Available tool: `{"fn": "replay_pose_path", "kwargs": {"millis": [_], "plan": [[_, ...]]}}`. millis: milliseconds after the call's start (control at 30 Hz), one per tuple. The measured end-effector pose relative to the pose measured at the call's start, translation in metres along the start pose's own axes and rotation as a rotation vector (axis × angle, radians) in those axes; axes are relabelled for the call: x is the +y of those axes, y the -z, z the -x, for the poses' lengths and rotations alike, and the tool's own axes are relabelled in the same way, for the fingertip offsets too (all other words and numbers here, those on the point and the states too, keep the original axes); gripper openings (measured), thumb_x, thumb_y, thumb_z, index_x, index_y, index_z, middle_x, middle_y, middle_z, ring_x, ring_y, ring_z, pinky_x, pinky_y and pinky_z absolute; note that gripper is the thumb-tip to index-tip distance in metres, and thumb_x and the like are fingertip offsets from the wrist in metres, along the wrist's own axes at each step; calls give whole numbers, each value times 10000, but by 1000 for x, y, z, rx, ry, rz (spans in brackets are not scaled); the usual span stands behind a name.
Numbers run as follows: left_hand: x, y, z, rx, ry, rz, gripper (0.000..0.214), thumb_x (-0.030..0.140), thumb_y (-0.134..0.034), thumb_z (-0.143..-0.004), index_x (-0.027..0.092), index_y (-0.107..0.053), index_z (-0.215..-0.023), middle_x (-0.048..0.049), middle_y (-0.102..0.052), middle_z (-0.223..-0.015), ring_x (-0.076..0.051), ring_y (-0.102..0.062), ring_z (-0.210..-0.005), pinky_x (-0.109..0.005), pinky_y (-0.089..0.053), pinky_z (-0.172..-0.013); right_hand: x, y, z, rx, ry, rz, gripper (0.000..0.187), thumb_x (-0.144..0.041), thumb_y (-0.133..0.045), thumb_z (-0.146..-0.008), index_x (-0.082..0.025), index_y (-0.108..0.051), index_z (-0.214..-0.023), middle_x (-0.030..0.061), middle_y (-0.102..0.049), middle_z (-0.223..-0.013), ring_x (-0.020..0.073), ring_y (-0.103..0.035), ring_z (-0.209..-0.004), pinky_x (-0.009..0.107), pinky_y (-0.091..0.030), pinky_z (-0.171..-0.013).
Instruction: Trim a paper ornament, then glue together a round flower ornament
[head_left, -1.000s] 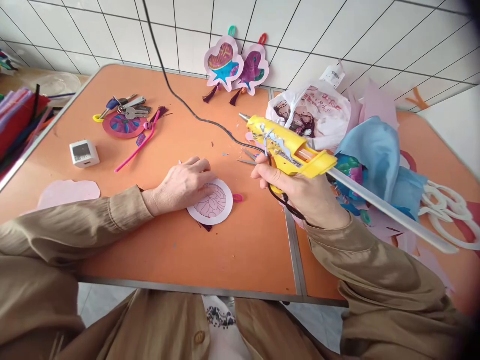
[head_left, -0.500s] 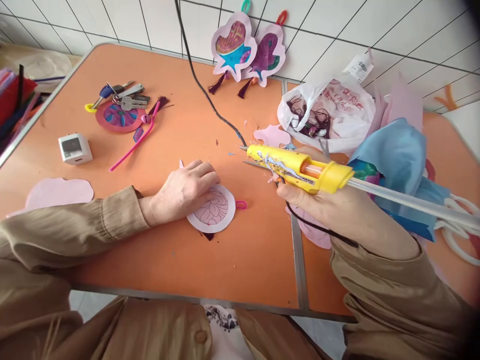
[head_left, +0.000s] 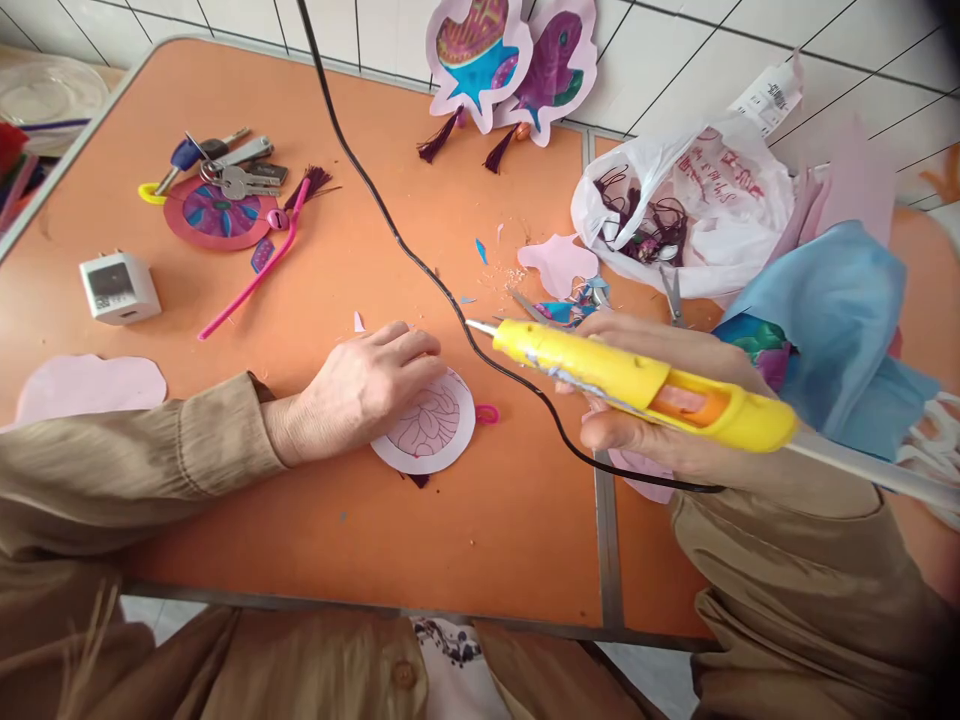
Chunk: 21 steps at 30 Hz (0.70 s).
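Observation:
My right hand [head_left: 645, 390] is wrapped round a yellow hot glue gun [head_left: 585, 365], its metal nozzle pointing left over the orange table. A clear glue stick [head_left: 862, 470] sticks out of the back of the gun. My left hand [head_left: 367, 385] is closed, its curled fingers pressed on the upper left edge of a round pendant [head_left: 424, 435]. That pendant has a pale rim, a line-drawn flower pattern and a pink loop [head_left: 487, 414] at its right. A dark tassel [head_left: 418, 481] peeks out below it. My left fingertips are hidden.
The black cord [head_left: 405, 245] crosses the table to the gun. Scissors [head_left: 532, 306] and scraps lie behind my right hand, near a white plastic bag [head_left: 720, 210] of tassels. Keys on a round pendant [head_left: 221, 213] and a white charger [head_left: 120, 288] lie left. Blue cloth [head_left: 832, 320] is right.
The glue gun and my right hand have come lower and nearer, with the nozzle slightly left of before. The cord now hangs across in front. My left hand stays on the pendant; the view has shifted slightly.

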<state>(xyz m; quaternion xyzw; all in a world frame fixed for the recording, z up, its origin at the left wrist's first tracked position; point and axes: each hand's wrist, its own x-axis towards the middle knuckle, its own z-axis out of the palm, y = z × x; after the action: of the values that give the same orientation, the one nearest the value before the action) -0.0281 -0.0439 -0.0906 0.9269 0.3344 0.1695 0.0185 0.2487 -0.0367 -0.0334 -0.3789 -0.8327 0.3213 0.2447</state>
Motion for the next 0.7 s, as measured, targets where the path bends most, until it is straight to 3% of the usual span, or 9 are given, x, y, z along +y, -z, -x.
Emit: {"fn": "replay_pose_path", "kwargs": {"millis": [133,267,500,700], "plan": [[0,1,0,-34,11,1,229,173,-447,-1003,162,-675,-1019,-90,-711,-1103,-191,-631,-913,-292,-527,-701,8,9,-1,-207,110,40,437,-658,-601,-853,-231,-555,-769,28,-561,-771,182,-555,-749,344,-426,-673],[0,1,0,-28,1,-17,221,161,-452,-992,158,-673,-998,-96,-706,-1089,-199,-629,-902,-301,-519,-680,16,10,1,-351,32,64,479,-709,-572,-840,-234,-571,-782,19,-517,-748,191,-522,-717,334,-391,-650],[0,-1,0,4,-7,-35,194,170,-467,-985,155,-649,-920,-89,-709,-1056,-189,-626,-871,-282,-501,-634,10,0,-6,-392,-113,72,519,-716,-557,-849,-235,-479,-671,4,-492,-697,173,-456,-614,321,-314,-585],[-1,-3,0,8,-7,-30,203,174,-466,-986,156,-642,-888,-85,-713,-1046,-194,-631,-855,-295,-504,-635,10,-3,-8,-404,-116,130,538,-730,-514,-865,-234,-464,-663,5,-479,-684,165,-438,-585,321,-292,-580]]}}
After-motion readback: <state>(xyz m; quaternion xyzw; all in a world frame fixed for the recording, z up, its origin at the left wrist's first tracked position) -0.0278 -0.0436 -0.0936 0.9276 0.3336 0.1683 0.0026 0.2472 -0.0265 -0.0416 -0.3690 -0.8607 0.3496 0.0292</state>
